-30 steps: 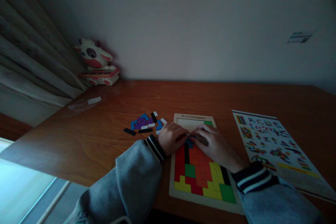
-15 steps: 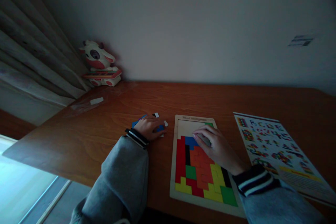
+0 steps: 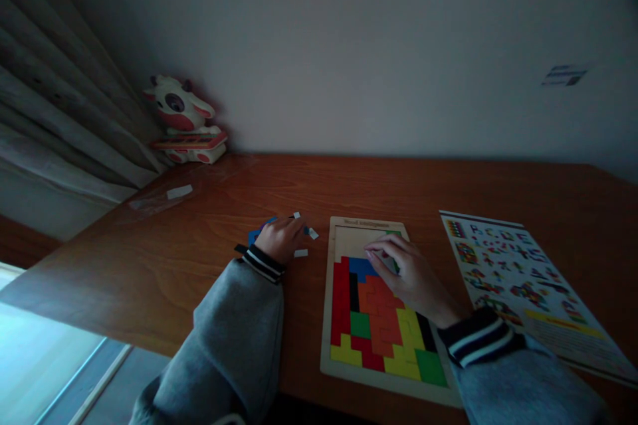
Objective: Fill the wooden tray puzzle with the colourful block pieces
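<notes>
The puzzle board (image 3: pixel 379 319) lies on the desk (image 3: pixel 199 259). The right hand (image 3: pixel 406 272) stays flat on its upper part, gripping nothing. Left of the board, the left hand (image 3: pixel 282 239) now covers the loose pieces (image 3: pixel 302 253), perhaps pinching 1; I cannot tell.

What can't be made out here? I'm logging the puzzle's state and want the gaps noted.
Head view, dim throughout:
- Loose pieces: most hidden under the left hand.
- Puzzle board: upper right cells covered by the right hand.
- Board's heading and pattern sheet print: too small to read.

multicolour puzzle (image 3: pixel 379 319), grey sleeves (image 3: pixel 234 345), striped cuffs (image 3: pixel 262 263)
</notes>
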Demonstrator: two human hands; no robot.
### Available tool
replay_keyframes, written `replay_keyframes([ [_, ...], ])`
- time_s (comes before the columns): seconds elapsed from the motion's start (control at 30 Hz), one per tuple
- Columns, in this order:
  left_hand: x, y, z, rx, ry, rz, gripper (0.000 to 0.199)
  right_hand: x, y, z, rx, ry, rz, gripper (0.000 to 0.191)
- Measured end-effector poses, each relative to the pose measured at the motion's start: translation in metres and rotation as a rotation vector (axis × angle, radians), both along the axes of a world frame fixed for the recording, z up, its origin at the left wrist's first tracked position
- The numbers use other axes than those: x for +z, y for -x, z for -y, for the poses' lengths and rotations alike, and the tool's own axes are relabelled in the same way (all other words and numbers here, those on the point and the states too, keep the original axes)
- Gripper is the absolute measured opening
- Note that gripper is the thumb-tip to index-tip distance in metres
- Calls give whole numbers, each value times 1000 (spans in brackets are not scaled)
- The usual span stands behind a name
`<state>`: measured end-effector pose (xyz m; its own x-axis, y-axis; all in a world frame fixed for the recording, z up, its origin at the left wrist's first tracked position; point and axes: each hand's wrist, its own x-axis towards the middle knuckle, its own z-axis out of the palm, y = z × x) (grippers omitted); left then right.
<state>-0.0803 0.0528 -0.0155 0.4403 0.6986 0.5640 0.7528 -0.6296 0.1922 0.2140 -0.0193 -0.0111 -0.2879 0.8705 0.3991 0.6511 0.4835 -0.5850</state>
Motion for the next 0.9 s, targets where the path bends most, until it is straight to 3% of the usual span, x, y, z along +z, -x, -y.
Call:
replay_keyframes([
  [0.1,2,-15,7,31,11,152,24,0,0,0,-5,-9,3,17],
  [0.2,5,-38,20,-46,117,305,22,-3,0,-1,4,-18,-7,17],
  [0.3,7,-58,32,-148,225,361,20,-6,0,-1,20,-11,-22,19],
  [0.47,3,-70,33,-152,301,414,17,-7,1,-4,57,-41,16,27],
  [0.6,-3,-69,27,-114,341,388,17,-5,3,-6,77,-78,64,30],
  [0.73,-4,-68,24,-55,309,236,16,-6,3,-5,109,-66,161,31],
  [0.9,1,-66,27,-138,206,155,22,-7,1,-2,151,-60,241,40],
])
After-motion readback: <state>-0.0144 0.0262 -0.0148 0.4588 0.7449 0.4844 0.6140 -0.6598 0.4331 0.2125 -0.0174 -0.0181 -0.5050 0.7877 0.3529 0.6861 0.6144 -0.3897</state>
